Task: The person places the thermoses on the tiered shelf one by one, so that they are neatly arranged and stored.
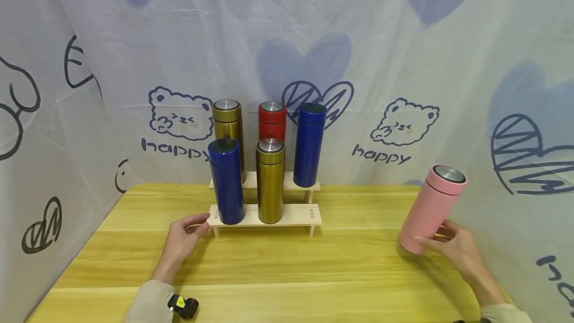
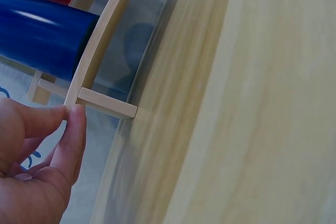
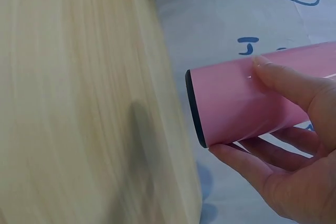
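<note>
A pink thermos flask (image 1: 429, 213) with a steel-topped lid leans to the right in my right hand (image 1: 457, 250), which grips it low on the body. Its dark base shows above the table in the right wrist view, thumb on one side and fingers on the other. My left hand (image 1: 181, 238) pinches the left end of the lower step of a two-tier wooden rack (image 1: 296, 215). On that lower step stand a blue flask (image 1: 227, 183) and a gold flask (image 1: 270, 186). The upper step bears another gold flask (image 1: 227, 121), a red flask (image 1: 272, 123) and a second blue flask (image 1: 309, 146).
The rack stands near the back of a light wooden table (image 1: 314, 283). Behind and at both sides hangs a pale cloth (image 1: 251, 24) printed with bears and hearts. A black wrist device (image 1: 184, 307) sits by the left sleeve.
</note>
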The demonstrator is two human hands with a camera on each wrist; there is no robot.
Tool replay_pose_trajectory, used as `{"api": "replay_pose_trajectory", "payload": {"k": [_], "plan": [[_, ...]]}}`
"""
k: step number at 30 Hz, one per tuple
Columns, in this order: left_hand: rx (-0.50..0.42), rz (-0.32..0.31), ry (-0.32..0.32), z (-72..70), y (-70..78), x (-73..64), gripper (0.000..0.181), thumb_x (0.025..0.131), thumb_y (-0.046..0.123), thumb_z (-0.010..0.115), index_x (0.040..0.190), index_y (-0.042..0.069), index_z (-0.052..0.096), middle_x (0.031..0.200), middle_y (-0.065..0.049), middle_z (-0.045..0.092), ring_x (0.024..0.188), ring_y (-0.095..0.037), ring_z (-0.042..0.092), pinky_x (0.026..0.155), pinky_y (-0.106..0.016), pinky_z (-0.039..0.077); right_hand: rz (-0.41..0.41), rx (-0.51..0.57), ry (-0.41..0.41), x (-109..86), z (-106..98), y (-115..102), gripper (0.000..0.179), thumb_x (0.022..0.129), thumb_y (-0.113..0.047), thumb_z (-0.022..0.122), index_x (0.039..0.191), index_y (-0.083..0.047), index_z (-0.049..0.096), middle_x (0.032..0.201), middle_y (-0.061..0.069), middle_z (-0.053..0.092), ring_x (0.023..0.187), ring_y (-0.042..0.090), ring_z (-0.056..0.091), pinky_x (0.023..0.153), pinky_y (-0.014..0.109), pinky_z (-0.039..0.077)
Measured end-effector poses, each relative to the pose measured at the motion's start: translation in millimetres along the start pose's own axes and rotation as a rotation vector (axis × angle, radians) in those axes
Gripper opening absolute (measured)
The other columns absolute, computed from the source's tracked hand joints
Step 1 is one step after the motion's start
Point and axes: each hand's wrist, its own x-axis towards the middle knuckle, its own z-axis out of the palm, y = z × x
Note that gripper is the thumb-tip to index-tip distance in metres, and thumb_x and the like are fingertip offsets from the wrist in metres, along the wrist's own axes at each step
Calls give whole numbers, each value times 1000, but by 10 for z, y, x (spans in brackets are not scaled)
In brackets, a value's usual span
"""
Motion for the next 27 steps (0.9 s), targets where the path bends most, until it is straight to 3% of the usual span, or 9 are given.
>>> {"api": "replay_pose_trajectory", "payload": {"k": [5, 8, 10, 14, 21, 23, 27], "plan": [[6, 1, -12, -7, -1, -4, 35, 103, 7, 61, 137, -1, 64, 139, -25, 64, 100, -11, 75, 84, -14, 54, 1, 5, -4, 35, 32, -59, 84, 88, -33, 84, 149, 7, 44, 140, 33, 57, 104, 13, 71, 77, 15, 55], [5, -5, -13, -8, -2, -5, 35, 103, 7, 61, 137, -1, 64, 141, -24, 63, 100, -9, 74, 84, -14, 54, -3, -3, -7, 54, 61, -103, 85, 88, -34, 84, 150, 8, 44, 141, 34, 57, 114, 33, 70, 78, 15, 55], [5, -7, -12, -7, -4, -6, 35, 103, 7, 61, 137, -1, 64, 141, -24, 62, 100, -9, 74, 84, -14, 54, -7, -4, -13, 68, 82, -131, 85, 88, -34, 84, 150, 8, 44, 141, 34, 56, 117, 40, 68, 79, 15, 55], [6, -4, -9, -7, -5, -7, 35, 103, 7, 61, 137, -1, 64, 141, -25, 62, 101, -10, 74, 85, -14, 54, -13, 1, -23, 89, 129, -185, 83, 87, -34, 84, 149, 6, 46, 141, 32, 58, 118, 40, 68, 80, 15, 53], [-1, -4, -9, -7, 7, -12, 35, 103, 6, 60, 137, -2, 64, 141, -25, 62, 103, -14, 75, 85, -15, 55, -41, 29, -37, 138, 206, -272, 79, 86, -33, 85, 146, 4, 50, 138, 28, 62, 104, 13, 71, 81, 15, 55], [-1, -7, -9, -7, 9, -15, 35, 103, 6, 61, 137, -2, 64, 141, -25, 62, 104, -16, 75, 84, -14, 54, -43, 28, -37, 146, 230, -295, 80, 86, -34, 86, 146, 4, 50, 138, 28, 62, 105, 15, 72, 82, 16, 55], [5, -9, -9, -5, 8, -19, 35, 103, 7, 61, 137, -1, 64, 141, -25, 63, 106, -19, 75, 83, -12, 53, -37, 21, -38, 154, 277, -347, 83, 85, -37, 86, 148, 4, 49, 139, 30, 61, 114, 32, 71, 83, 18, 56]]}}
